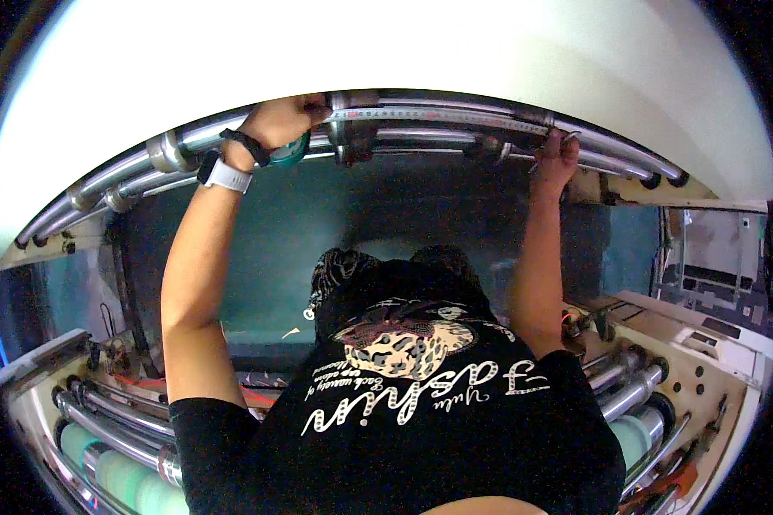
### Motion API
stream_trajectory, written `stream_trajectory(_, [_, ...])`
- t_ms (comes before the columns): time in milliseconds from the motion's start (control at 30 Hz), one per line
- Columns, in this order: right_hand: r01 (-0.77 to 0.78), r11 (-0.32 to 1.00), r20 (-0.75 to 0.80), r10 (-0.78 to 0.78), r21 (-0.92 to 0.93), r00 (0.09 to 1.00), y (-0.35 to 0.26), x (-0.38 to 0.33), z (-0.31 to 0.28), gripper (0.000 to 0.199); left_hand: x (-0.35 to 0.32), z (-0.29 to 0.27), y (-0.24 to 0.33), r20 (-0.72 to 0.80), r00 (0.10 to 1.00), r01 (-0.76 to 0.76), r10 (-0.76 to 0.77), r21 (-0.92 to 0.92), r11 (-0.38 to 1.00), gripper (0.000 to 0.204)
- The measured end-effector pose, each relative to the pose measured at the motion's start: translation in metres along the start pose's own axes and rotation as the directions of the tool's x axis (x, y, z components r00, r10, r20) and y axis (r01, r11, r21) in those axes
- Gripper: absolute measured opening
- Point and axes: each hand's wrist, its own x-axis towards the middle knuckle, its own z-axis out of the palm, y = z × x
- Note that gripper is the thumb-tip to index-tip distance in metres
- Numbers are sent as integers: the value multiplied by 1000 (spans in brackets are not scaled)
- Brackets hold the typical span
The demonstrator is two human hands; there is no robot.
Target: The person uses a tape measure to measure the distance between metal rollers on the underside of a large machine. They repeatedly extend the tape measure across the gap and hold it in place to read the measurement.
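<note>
A tape measure is stretched along shiny metal shafts under the white machine cover. Its pale blade (442, 118) runs from my left hand across to my right. My left hand (279, 127) is closed at the left end of the blade, and the teal tape case (292, 153) shows just below the palm. My right hand (558, 160) has its fingers pinched at the other end of the blade, against the shafts. A small shiny metal piece shows at those fingertips; I cannot tell what it is.
Metal collars (170, 151) sit on the upper shafts (206, 133). Over them curves a large white cover (386, 43). Behind me on both sides stand more rollers (129, 429), pale green cylinders and cream machine frames (704, 343). Red wires (258, 395) lie low on the left.
</note>
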Motion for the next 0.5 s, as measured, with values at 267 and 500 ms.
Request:
stream_trajectory(267, [-95, 995, -64, 92, -33, 994, -22, -10, 15, 10, 2, 0, -6, 44, 999, -33, 29, 87, 996, 20])
stream_trajectory(500, [-38, 997, 41, 35, 73, 999, -12, -5, 8, 11, 4, 2, -7, -10, 1000, -14, 15, 116, 993, 21])
